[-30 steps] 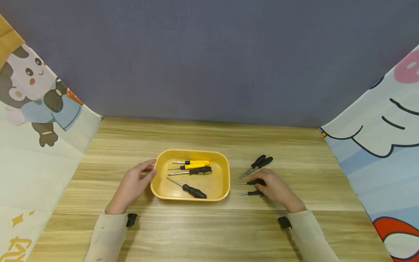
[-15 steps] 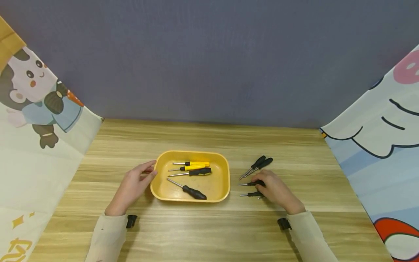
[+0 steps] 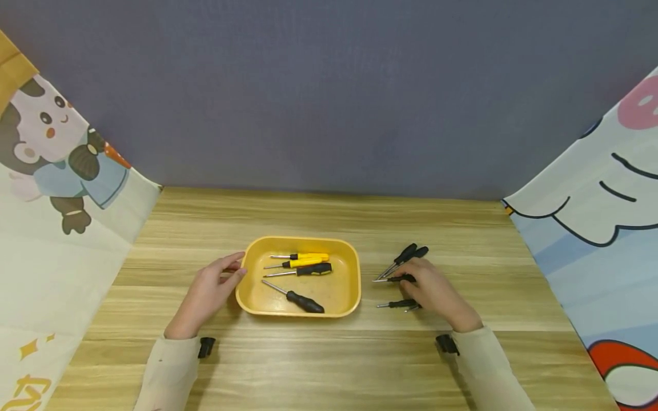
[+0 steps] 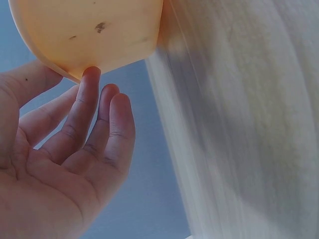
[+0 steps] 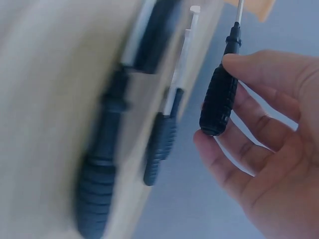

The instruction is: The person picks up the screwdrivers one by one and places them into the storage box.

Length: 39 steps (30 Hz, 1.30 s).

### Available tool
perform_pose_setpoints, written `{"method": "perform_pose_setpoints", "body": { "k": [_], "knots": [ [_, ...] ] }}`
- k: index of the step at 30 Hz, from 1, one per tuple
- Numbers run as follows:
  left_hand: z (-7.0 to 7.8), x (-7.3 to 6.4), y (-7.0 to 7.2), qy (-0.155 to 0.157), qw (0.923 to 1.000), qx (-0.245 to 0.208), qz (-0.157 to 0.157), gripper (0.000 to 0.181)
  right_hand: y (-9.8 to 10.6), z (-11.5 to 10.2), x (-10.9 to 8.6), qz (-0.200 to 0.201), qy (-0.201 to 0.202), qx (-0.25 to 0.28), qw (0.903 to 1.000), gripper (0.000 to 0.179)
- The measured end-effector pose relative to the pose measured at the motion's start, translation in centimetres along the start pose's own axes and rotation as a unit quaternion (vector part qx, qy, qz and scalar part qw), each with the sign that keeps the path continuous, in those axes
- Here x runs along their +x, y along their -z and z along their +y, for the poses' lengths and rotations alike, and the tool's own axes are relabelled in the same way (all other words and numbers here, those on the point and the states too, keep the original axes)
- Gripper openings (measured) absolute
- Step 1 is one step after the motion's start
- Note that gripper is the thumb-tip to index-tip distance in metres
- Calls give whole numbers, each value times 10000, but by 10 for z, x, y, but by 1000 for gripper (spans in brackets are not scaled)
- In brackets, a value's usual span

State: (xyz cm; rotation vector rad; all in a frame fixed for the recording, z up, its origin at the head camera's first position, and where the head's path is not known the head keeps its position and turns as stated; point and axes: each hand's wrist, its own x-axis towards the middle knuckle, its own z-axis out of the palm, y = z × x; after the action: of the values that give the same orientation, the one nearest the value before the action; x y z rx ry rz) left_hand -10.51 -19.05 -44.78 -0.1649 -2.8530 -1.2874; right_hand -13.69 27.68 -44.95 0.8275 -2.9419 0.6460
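Note:
My left hand (image 3: 208, 291) holds the left end of a yellow plastic tray (image 3: 341, 294), thumb at the rim and fingertips on the outer wall in the left wrist view. Between thumb and fingers, my right hand (image 3: 437, 294) pinches a black-handled screwdriver (image 5: 218, 99), its shaft pointing toward the tray. Just beyond that hand lie two black-handled screwdrivers (image 3: 405, 253), partly covered by it. Closer to me is another black screwdriver (image 3: 400, 304), a further metal tip showing beside it. Inside the tray are two yellow screwdrivers (image 3: 309, 262), a black-and-yellow one (image 3: 315, 269) and a black one (image 3: 305, 301).
Everything lies on a wood-grain table (image 3: 329, 365). A grey panel (image 3: 329, 103) rises at its back edge. Printed cartoon panels (image 3: 67, 160) stand at both sides.
My right hand has moved slightly away from me with the screwdriver, toward the far pair and away from the nearer black one. The left hand and the tray stay in place.

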Motion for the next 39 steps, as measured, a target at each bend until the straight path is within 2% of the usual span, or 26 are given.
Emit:
{"method": "perform_pose_setpoints", "body": {
  "k": [7,18,21,29,39],
  "knots": [
    [0,-1,0,29,10000,16,6,44,18,-18,17,223,458,-88,9987,22],
    [-1,-1,-1,1,10000,-11,9,44,34,-61,57,91,669,-150,9976,19],
    [0,-2,-1,-6,10000,-1,9,44,33,-74,71,59,732,-150,9972,20],
    [-1,-2,-1,-35,10000,-29,14,44,23,-111,105,-335,858,-124,9957,20],
    [-1,0,0,-72,9999,-78,27,43,-3,-144,141,-561,1221,-164,9908,19]
  ]
}}
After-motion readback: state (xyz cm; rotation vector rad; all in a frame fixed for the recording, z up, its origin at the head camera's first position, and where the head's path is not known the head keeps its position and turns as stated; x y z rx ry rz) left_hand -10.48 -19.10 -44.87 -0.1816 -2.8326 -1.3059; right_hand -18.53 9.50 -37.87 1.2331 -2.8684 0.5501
